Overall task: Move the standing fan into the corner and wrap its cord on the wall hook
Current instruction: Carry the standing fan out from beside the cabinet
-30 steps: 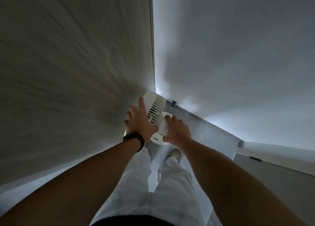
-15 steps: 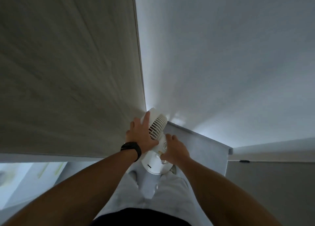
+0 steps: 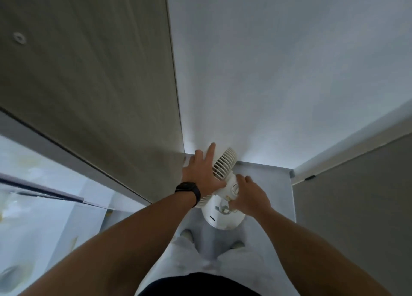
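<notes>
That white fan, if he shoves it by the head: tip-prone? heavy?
Probably top-heavy: the fan carries its grille head above a round base, so a high push may tip it. Likely light, since the left hand lies flat on the head while the right hand holds the neck. The smooth plastic could be slippery.

Person w/ bare forearms, black wristband (image 3: pixel 189 190) on left wrist, pale grey trousers (image 3: pixel 196 257), dark top, light shoes (image 3: pixel 186 234).
</notes>
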Demonstrator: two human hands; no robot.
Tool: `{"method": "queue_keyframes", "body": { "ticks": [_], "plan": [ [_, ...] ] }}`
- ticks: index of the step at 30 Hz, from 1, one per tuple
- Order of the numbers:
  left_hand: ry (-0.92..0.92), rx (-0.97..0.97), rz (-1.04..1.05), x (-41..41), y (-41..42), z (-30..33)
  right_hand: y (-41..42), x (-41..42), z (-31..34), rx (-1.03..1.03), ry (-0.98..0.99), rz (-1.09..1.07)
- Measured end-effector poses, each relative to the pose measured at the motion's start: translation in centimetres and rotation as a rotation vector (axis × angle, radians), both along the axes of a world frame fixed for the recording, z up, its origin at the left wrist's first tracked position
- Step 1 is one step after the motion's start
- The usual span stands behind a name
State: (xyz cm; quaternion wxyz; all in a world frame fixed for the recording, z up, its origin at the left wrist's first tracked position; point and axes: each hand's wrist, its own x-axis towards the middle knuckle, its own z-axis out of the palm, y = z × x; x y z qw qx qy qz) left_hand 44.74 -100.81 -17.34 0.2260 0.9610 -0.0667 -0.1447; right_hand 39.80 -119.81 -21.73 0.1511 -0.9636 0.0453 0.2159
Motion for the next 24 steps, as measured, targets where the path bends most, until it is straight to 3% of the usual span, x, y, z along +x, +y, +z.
{"method": "queue_keyframes", "body": {
  "ticks": [14,24],
  "plan": [
    [-0.027,0.018,0.041,-16.5,-2.8,1.0,-2.9,-15.5,0.2,0.009,0.012,0.047],
    [-0.077,0.017,0.018,-24.0,3.2,2.3,3.3,-23.3,1.1,-0.015,-0.038,0.041]
  ]
}}
